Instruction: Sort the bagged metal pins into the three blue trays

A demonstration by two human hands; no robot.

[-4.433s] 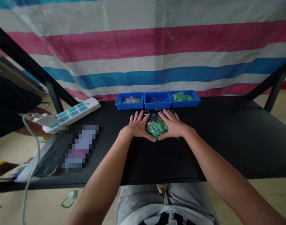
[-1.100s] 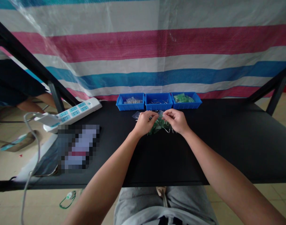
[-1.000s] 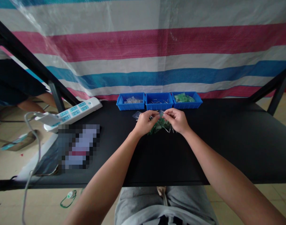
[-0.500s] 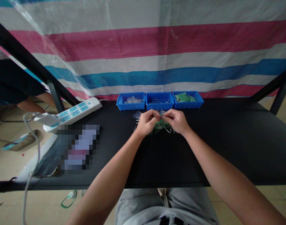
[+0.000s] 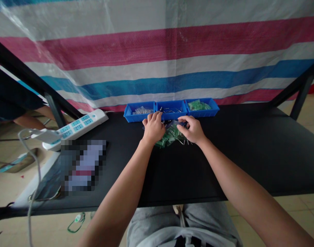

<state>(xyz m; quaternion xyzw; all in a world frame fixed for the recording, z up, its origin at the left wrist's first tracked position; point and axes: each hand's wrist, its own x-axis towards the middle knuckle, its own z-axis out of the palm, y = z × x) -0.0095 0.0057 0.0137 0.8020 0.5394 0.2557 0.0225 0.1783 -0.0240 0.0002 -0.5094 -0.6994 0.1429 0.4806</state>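
Note:
Small green packets [image 5: 169, 136] and thin metal pins lie in a pile on the black table, between and below my hands. My left hand [image 5: 153, 127] is over the pile's left side, its fingers apart and reaching toward the middle blue bin [image 5: 171, 110], which holds metal pins. My right hand [image 5: 191, 128] is at the pile's right, thumb and fingers around the edge of a clear plastic bag [image 5: 175, 124]. The left blue bin [image 5: 139, 112] contains clear pieces, and the right blue bin [image 5: 202, 107] contains green packets.
A white power strip [image 5: 78, 127] with a plugged-in charger and cable lies at the table's left. Nearer me is a pixelated flat object [image 5: 86, 166]. A striped sheet [image 5: 157, 51] hangs behind the bins. A person's legs show at the far left.
My hands have moved apart. The left one has opened and turned palm down over the pile, while the right has shifted slightly. The whole view has also shifted a little.

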